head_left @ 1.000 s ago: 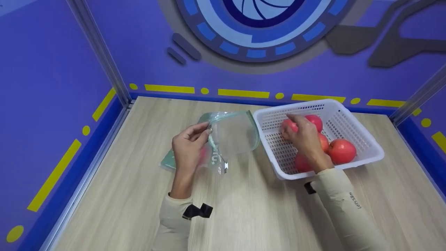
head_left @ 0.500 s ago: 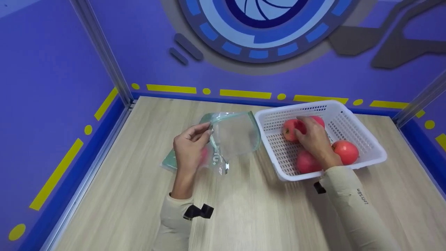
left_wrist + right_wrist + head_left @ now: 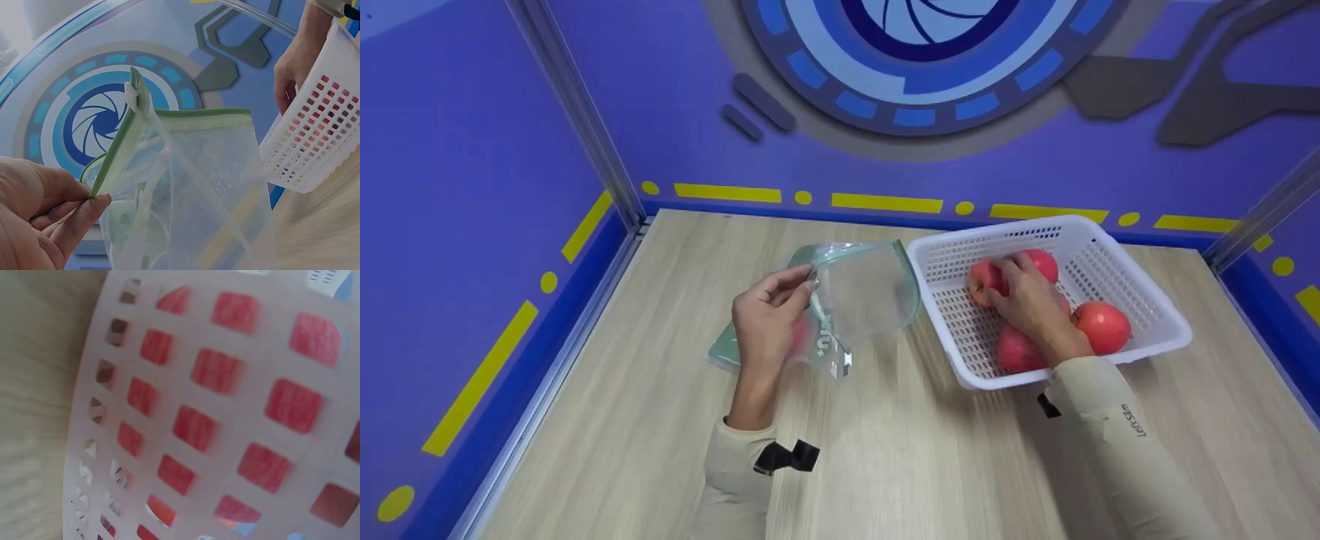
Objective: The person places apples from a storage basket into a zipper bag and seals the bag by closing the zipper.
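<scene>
My left hand pinches the green-edged rim of a clear zip bag between thumb and fingers. In the left wrist view the bag hangs with its mouth spread apart, and a white slider sits on its green zip. Something red shows through the plastic beside my left wrist; its shape is mostly hidden. My right hand reaches into the white basket and grips a red apple at its left side. Several more apples lie there, partly under that hand.
Green printed plastic lies on the wooden table under the left hand. The basket's perforated wall fills the right wrist view, with red apples behind its holes. Blue panels stand behind and at both sides.
My right hand has shifted slightly to the right inside the basket, and its fingers have settled on the left apple. The left hand keeps its pinch on the bag.
</scene>
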Demonstrator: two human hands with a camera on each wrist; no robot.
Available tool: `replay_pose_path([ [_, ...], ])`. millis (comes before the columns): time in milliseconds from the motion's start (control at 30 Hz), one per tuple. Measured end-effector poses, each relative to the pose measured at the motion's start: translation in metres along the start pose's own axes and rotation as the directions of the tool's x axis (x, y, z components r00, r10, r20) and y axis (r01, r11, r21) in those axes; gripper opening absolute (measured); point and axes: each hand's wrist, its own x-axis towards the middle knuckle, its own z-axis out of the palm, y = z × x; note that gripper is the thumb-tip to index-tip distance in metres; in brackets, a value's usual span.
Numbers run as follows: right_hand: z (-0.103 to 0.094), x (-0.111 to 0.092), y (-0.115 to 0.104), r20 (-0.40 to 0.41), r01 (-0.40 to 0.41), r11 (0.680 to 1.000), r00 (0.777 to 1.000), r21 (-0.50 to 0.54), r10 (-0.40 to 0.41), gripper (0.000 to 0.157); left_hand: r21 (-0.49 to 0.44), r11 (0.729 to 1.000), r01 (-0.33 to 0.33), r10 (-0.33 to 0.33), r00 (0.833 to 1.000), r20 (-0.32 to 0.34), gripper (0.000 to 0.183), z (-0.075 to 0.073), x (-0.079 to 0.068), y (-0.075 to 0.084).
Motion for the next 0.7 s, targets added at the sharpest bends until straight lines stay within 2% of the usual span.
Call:
replay_pose_path([
  [300,0.0003,0.0008,-0.0001,0.047,-0.036,0.999,0.998,0.015,0.035,0.069,-0.008,1.000,0.001,-0.001,1.000,0.003,0.017,0.0001,-0.0006,0.0011],
  [433,0.0011,0.0015,0.0003,0.059,-0.017,1.000,0.998,0.013,0.016,0.070,-0.002,1.000,0.003,-0.003,1.000,0.003,0.018,-0.0001,-0.0002,0.0002],
  [600,0.0012,0.0021,-0.0005,0.111,-0.029,0.999,0.993,0.027,0.026,0.069,-0.005,1.000,0.009,-0.009,1.000,0.002,0.018,-0.0001,-0.0001,0.0005],
  [700,0.0017,0.0016,-0.0001,0.118,-0.007,0.999,0.993,0.044,0.001,0.067,-0.005,1.000,0.008,-0.008,1.000,0.002,0.018,-0.0002,0.0001,0.0003],
])
